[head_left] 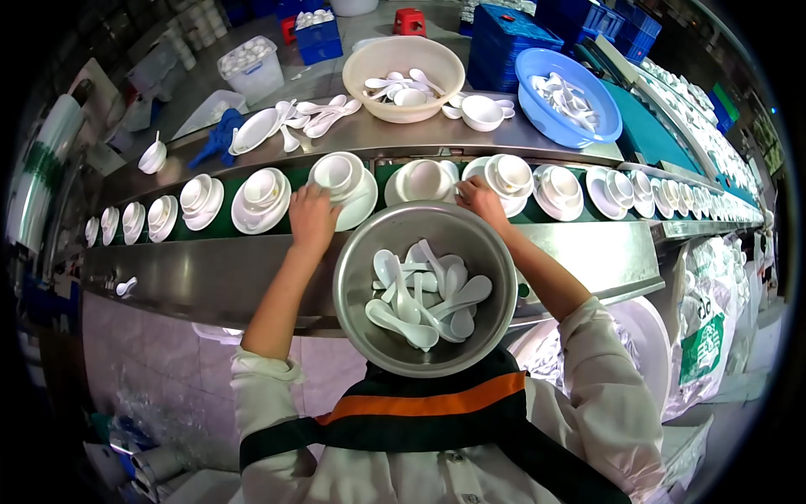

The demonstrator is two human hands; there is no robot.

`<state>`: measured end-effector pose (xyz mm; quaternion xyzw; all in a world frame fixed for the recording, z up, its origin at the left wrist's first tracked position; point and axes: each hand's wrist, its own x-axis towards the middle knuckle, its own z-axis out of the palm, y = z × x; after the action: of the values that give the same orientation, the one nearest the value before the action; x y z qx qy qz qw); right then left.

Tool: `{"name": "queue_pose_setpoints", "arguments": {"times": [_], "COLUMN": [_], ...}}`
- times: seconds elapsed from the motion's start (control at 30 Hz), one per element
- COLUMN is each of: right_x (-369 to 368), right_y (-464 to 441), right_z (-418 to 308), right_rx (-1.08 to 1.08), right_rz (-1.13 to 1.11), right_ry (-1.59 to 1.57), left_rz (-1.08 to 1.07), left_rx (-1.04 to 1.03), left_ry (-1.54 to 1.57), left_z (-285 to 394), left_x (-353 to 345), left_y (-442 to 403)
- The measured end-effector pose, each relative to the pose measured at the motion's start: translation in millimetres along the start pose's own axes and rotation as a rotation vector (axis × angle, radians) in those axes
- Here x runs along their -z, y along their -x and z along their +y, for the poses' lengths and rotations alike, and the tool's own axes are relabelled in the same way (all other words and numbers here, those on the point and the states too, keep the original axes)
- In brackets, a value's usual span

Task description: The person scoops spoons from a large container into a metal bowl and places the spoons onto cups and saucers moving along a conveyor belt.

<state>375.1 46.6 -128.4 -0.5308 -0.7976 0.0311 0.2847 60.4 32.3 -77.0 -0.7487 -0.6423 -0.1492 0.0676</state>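
Note:
My left hand (312,217) reaches to the conveyor with curled fingers, at the left side of a white bowl (334,173) stacked on a plate (361,206). My right hand (483,200) is also closed, at the left edge of another stack with a bowl (512,172) on top. Whatever either hand's fingers hold is hidden. Between my forearms, close to my body, a steel basin (344,294) contains several white soup spoons (407,298). Between the hands, one more stack with a cup or bowl (422,180) stands behind the basin's rim.
Stacked dish sets line the green conveyor belt (222,228) both ways. On the shelf behind stand a beige basin (361,67) and a blue basin (529,71) of spoons, loose spoons (323,113) and a blue cloth (220,139). One spoon (126,286) lies on the left ledge.

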Motion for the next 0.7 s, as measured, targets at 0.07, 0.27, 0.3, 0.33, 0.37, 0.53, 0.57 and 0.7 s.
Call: {"name": "queue_pose_setpoints", "arguments": {"times": [0.07,0.27,0.3,0.33,0.37,0.53,0.57,0.7], "right_x": [-8.5,10.1,22.6,39.8,61.7,125.9,118.8,96.5], "right_y": [-11.2,-37.8,-38.7,-43.0,-37.9,2.4,22.6,61.9], "right_z": [-11.9,-13.5,-13.1,-19.3,-28.8,-93.2,-94.6,-91.3], "right_rx": [0.041,-0.015,-0.186,-0.093,-0.02,0.445,0.428,0.612], "right_rz": [-0.065,-0.076,-0.088,-0.052,-0.025,-0.655,-0.664,-0.703], "right_ry": [-0.249,-0.385,-0.458,-0.484,-0.509,-0.127,-0.141,0.18], "left_rz": [0.1,-0.092,-0.129,-0.158,-0.232,0.081,0.105,-0.484], "left_rx": [-0.288,-0.382,-0.437,-0.488,-0.526,-0.458,-0.451,-0.785], "left_ry": [0.497,0.486,0.344,0.203,0.16,0.362,0.431,0.594], "left_z": [21.0,43.8,48.1,50.3,49.0,33.7,42.0,72.0], "left_x": [0.4,-53.3,-56.9,-58.0,-53.3,-6.4,29.4,84.4], "left_y": [-17.2,-49.9,-50.2,-53.1,-55.2,-48.8,-39.0,16.7]}}
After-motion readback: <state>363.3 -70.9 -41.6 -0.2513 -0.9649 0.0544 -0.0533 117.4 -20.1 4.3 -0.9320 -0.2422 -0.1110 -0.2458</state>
